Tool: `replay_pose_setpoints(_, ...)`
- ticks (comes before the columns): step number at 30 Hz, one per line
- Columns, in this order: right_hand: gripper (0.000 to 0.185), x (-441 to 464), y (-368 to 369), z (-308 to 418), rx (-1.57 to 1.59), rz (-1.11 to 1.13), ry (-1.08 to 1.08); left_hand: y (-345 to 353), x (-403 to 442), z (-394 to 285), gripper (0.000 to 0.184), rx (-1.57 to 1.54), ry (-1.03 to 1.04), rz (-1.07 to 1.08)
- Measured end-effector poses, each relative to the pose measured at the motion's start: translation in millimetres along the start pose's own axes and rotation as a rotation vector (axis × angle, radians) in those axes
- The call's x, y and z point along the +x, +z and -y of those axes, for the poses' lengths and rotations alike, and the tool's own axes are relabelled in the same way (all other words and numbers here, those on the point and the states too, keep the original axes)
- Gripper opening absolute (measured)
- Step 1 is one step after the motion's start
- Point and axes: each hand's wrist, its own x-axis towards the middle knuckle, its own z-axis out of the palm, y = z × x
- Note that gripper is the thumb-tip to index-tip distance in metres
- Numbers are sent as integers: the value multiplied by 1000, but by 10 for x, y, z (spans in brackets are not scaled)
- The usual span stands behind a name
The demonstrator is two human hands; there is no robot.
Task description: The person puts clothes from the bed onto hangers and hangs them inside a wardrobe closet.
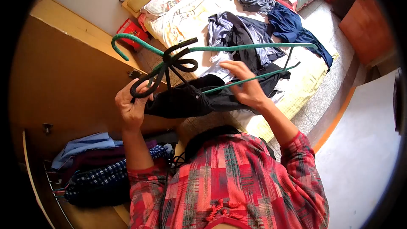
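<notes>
A green clothes hanger (237,48) hangs sideways in front of me, its curved hook to the left. Black trousers (180,101), possibly draped around its lower bar, carry a black drawstring (178,61) tied in a loose bow near the hanger's upper bar. My left hand (133,101) is closed on the left end of the black trousers; whether it also grips the hanger is hidden. Fingers apart, my right hand (243,85) is beside the lower bar and above the dark cloth, with no visible grip on either.
Behind the hanger, a bed (182,21) holds a crumpled grey and black garment (237,29), navy clothing (292,23) and a grey bundle (254,0). At left stands a wooden wardrobe (63,80) with folded clothes (101,165) low inside. A white surface (360,152) is at right.
</notes>
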Motion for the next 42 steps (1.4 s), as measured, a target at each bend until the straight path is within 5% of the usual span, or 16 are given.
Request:
replay_pose_setpoints(2,48,113,122,-83,186,230,-156,-7,38,-77,28,74,-13,80)
replay_pose_setpoints(6,48,152,261,72,318,526,-38,-65,14,8,20,-17,-73,66)
replay_pose_setpoints(14,57,221,376,295,267,282,-414,-100,-76,134,17,-22,-96,8)
replay_pose_setpoints(18,55,177,312,322,703,609,-36,-45,-100,193,16,-131,-144,18)
replay_pose_setpoints(20,47,157,309,183,540,603,-62,-70,-96,282,16,-123,-103,44)
replay_pose_setpoints(22,40,144,189,64,629,912,206,-70,-86,295,16,-184,-123,-22)
replay_pose_setpoints(23,34,86,130,-42,351,983,190,-88,-90,305,16,-167,-130,-57)
replay_pose_setpoints(28,37,-158,-363,-167,642,860,411,-276,-174,449,15,-80,-176,1)
replay_pose_setpoints(29,35,-210,-487,-219,918,852,617,-256,-194,476,16,-122,-214,-37)
replay_pose_setpoints(30,32,-225,-563,-281,1056,802,540,-238,-202,493,18,-164,-250,-74)
replay_pose_setpoints(32,30,-253,-735,-309,772,830,569,-247,-206,508,20,-156,-222,-37)
replay_pose_setpoints(34,29,-132,-833,-181,-32,863,275,-218,-236,524,27,-139,-280,15)
replay_pose_setpoints(36,31,-107,-922,-28,-477,848,244,-191,-249,568,26,-156,-289,46)
replay_pose_setpoints(38,28,-90,-1068,17,-561,729,66,-184,-258,621,26,-106,-297,115)
replay_pose_setpoints(42,27,-10,-1238,296,-649,518,58,-134,-301,722,28,-185,-313,101)
